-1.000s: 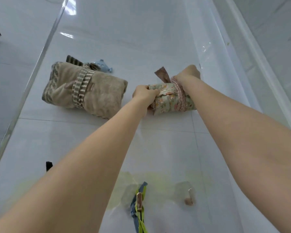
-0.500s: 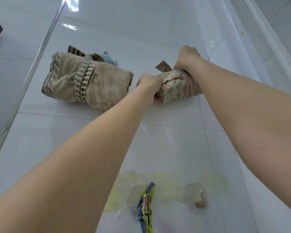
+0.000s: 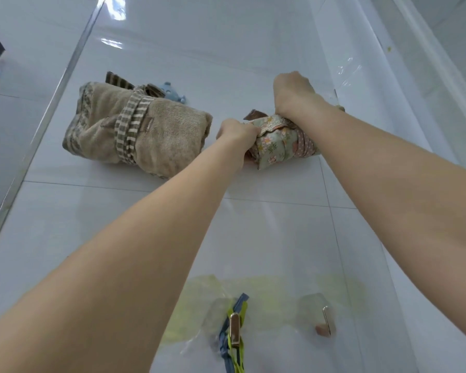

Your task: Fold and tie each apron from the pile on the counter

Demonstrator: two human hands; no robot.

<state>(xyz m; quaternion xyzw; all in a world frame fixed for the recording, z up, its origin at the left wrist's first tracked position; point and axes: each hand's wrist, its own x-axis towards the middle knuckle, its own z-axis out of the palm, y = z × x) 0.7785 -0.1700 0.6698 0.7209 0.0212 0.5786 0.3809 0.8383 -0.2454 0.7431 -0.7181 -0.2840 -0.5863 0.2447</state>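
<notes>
The small floral-print fabric apron roll (image 3: 277,146), bound with a pink dotted strap (image 3: 306,146), lies on the glossy white tiled counter (image 3: 253,63) toward its right edge, just beside the raised white ledge (image 3: 366,76). Its long axis runs roughly left to right across the surface, and both hands meet it at opposite ends. The left hand (image 3: 237,133) is closed in a fist on the roll's left end, clamped on the lace-trimmed fold there. The right hand (image 3: 293,92) sits above and behind the right half, also fisted; it appears to pull a strap end away from the body, though what lies inside the fist is hidden. Any tightening seems to turn on the right hand drawing away while the left anchors the roll. Well to the left, nearer the metal-trimmed left edge, rests a larger beige terry apron roll (image 3: 145,130) already wrapped with a striped band (image 3: 131,125), a small blue figure (image 3: 172,92) just behind it. At the near edge hang two metal hooks (image 3: 234,329), one holding blue and yellow cords (image 3: 232,348).
</notes>
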